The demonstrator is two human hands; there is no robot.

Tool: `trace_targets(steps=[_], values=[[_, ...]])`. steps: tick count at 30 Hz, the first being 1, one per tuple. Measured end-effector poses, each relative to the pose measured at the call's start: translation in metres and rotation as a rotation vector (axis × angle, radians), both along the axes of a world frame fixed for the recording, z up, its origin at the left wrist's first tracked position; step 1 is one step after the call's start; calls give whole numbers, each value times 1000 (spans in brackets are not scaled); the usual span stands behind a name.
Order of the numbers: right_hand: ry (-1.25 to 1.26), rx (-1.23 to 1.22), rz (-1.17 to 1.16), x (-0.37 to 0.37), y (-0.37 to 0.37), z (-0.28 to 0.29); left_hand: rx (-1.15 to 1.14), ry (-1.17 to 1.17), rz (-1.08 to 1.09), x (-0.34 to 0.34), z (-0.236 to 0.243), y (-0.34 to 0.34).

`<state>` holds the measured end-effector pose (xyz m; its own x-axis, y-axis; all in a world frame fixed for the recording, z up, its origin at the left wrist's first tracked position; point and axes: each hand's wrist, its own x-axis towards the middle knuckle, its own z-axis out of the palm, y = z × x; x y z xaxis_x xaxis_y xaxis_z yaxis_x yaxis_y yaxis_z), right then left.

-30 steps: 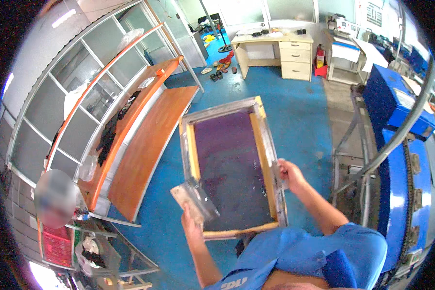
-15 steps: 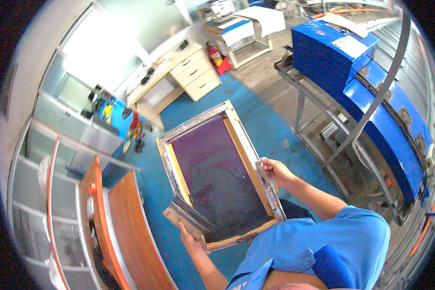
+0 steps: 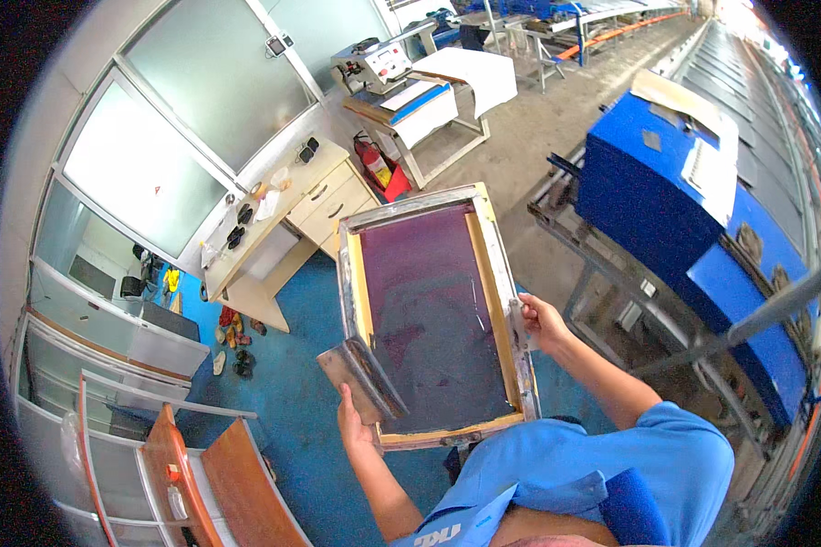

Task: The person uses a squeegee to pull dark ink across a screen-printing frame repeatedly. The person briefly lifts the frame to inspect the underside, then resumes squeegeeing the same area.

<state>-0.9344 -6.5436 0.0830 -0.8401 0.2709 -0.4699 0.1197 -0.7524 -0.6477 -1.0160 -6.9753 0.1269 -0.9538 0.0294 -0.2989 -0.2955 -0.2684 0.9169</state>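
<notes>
Squeegee [image 3: 367, 376] with a flat brown handle [image 3: 343, 372] is in the left hand [image 3: 356, 424], and that grip is closed on it. It tilts across the low left edge of the printing screen [image 3: 433, 310]. The right hand [image 3: 544, 324] has its grip closed on the screen's right side. The 2 things are up in front of the blue shirt [image 3: 538, 456], above the blue floor [image 3: 296, 392].

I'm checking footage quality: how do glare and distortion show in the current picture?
In the head view, glare whitens the glass panel; the brown bench curves near the picture's edge; the corners are black; the dark-meshed frame looks fairly sharp.
</notes>
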Motion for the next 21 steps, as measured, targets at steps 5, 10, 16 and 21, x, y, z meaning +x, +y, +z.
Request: trace_targets(steps=[5,10,16,21], values=[[-27,95,-120,-96,33,0,10,-94,-42,-125,-11,43],[19,73,-186,-211,78,-1,42,-52,-103,-279,-6,94],[-88,96,-381,-283,132,22,-8,-110,-343,-441,20,202],[-108,38,-583,-323,182,-1,-135,-148,-544,-559,-31,281]])
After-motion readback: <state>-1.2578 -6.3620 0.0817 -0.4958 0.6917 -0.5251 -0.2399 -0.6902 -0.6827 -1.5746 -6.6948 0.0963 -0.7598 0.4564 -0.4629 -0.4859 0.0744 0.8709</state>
